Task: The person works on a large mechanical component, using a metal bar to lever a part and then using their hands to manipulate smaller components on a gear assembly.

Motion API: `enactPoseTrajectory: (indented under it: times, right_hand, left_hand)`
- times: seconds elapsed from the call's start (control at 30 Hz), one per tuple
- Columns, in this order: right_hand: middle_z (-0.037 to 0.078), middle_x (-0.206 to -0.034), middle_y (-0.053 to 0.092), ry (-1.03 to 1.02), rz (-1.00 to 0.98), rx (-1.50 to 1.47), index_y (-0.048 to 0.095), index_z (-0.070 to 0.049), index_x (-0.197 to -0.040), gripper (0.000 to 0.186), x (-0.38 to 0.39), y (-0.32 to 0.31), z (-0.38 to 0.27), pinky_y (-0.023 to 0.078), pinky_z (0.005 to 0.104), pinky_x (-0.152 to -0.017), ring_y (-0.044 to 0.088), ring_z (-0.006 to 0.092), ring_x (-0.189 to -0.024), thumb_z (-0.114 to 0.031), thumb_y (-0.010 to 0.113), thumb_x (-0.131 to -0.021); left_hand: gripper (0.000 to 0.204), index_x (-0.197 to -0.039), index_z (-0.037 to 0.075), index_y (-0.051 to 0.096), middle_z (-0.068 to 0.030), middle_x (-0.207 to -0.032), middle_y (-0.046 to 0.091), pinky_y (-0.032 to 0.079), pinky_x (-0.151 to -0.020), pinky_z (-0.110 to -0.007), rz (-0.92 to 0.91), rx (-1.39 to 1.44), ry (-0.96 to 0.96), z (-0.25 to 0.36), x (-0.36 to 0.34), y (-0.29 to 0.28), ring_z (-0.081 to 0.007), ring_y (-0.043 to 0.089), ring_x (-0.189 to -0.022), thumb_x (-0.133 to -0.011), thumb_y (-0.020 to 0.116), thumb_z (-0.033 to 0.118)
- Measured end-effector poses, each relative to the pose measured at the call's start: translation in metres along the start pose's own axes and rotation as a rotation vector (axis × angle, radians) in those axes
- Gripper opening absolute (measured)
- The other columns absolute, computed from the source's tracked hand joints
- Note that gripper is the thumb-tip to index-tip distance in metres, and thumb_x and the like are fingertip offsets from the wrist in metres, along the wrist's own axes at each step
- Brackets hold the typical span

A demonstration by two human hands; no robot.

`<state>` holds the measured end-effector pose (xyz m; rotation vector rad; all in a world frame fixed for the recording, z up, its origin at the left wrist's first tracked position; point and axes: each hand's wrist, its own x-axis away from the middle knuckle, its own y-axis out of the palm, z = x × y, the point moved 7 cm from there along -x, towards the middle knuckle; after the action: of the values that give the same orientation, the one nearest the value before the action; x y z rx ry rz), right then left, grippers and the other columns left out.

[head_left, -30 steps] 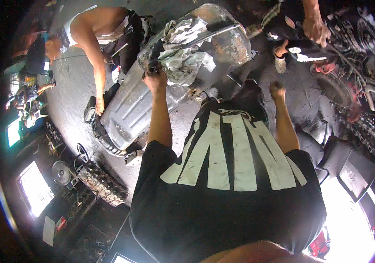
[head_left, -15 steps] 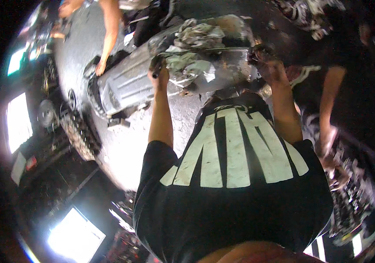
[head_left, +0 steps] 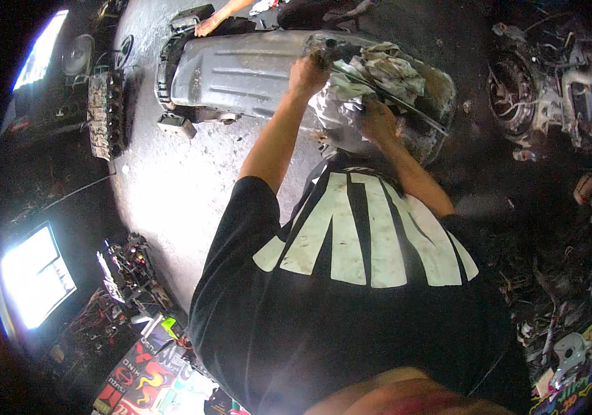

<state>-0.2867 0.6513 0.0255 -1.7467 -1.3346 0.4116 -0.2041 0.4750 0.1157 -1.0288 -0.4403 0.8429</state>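
Note:
A long thin metal rod (head_left: 417, 111) with a dark end slants across a large ribbed grey metal pan (head_left: 240, 69). My left hand (head_left: 309, 72) is closed around the rod near its dark end. Crumpled, grimy pale cloths (head_left: 392, 66) lie on the pan, on both sides of the rod. At the near side of the pan, my right hand (head_left: 381, 121) is closed on a pale cloth (head_left: 337, 97), its fingertips partly hidden.
Another person's hand (head_left: 213, 26) reaches to the pan's far left end. A small metal block (head_left: 177, 126) lies beside the pan. An engine-like assembly (head_left: 551, 97) stands at right, a long machined metal part (head_left: 107, 114) at left, and a fan (head_left: 78, 55) farther off.
My right hand has left the rod's right end and moved inward to the cloth. My left hand keeps the rod, which now tilts down to the right. The view has turned.

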Motion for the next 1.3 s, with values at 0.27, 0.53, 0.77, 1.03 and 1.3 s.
enactPoseTrajectory:
  times: [0.27, 0.53, 0.77, 1.03, 1.3]
  right_hand:
    - [0.021, -0.115, 0.051, 0.397, 0.34, -0.359, 0.052, 0.002, -0.111, 0.051, 0.06, -0.065, 0.068, 0.036, 0.037, -0.091, 0.05, 0.0335, -0.105, -0.032, 0.058, -0.074]
    - [0.023, -0.11, 0.052, 0.46, 0.377, -0.53, 0.052, 0.001, -0.111, 0.034, 0.092, -0.043, 0.07, 0.036, 0.0359, -0.089, 0.049, 0.034, -0.101, -0.019, 0.048, -0.084]
    - [0.02, -0.091, 0.058, 0.313, 0.717, 0.271, 0.058, -0.008, -0.099, 0.025, 0.088, -0.025, 0.078, 0.044, 0.0456, -0.071, 0.055, 0.0359, -0.08, -0.013, 0.05, -0.076]
    - [0.015, -0.082, 0.06, 0.552, 0.465, -0.12, 0.058, -0.006, -0.085, 0.017, 0.11, -0.091, 0.018, 0.047, 0.0402, -0.064, 0.058, 0.0314, -0.07, -0.015, 0.059, -0.071]
    - [0.013, -0.116, 0.048, 0.367, 0.54, 0.647, 0.05, -0.014, -0.11, 0.046, 0.085, -0.105, 0.063, 0.039, 0.0527, -0.082, 0.047, 0.0328, -0.105, -0.021, 0.058, -0.065]
  left_hand:
    - [0.024, -0.093, 0.011, 0.056, -0.0182, -0.08, 0.061, 0.047, -0.063, -0.047, 0.015, 0.079, 0.085, 0.0, 0.01, -0.004, -0.0399, 0.058, -0.072, -0.076, 0.053, 0.027]
    - [0.027, -0.09, 0.01, 0.059, -0.019, -0.078, 0.061, 0.048, -0.063, -0.046, 0.04, 0.112, 0.114, -0.011, 0.01, -0.007, -0.0391, 0.058, -0.071, -0.073, 0.057, 0.031]
    - [0.03, -0.091, 0.013, 0.058, -0.0172, -0.078, 0.062, 0.048, -0.064, -0.046, -0.071, 0.078, 0.175, -0.011, 0.0, -0.003, -0.0374, 0.059, -0.072, -0.071, 0.057, 0.035]
    - [0.031, -0.094, 0.016, 0.059, -0.016, -0.078, 0.062, 0.048, -0.064, -0.045, -0.085, 0.052, 0.152, -0.03, 0.002, 0.003, -0.0359, 0.059, -0.072, -0.073, 0.055, 0.039]
    - [0.031, -0.101, 0.018, 0.056, -0.0147, -0.082, 0.063, 0.043, -0.075, -0.048, -0.004, -0.055, 0.275, -0.017, -0.002, 0.011, -0.0346, 0.06, -0.073, -0.076, 0.052, 0.036]
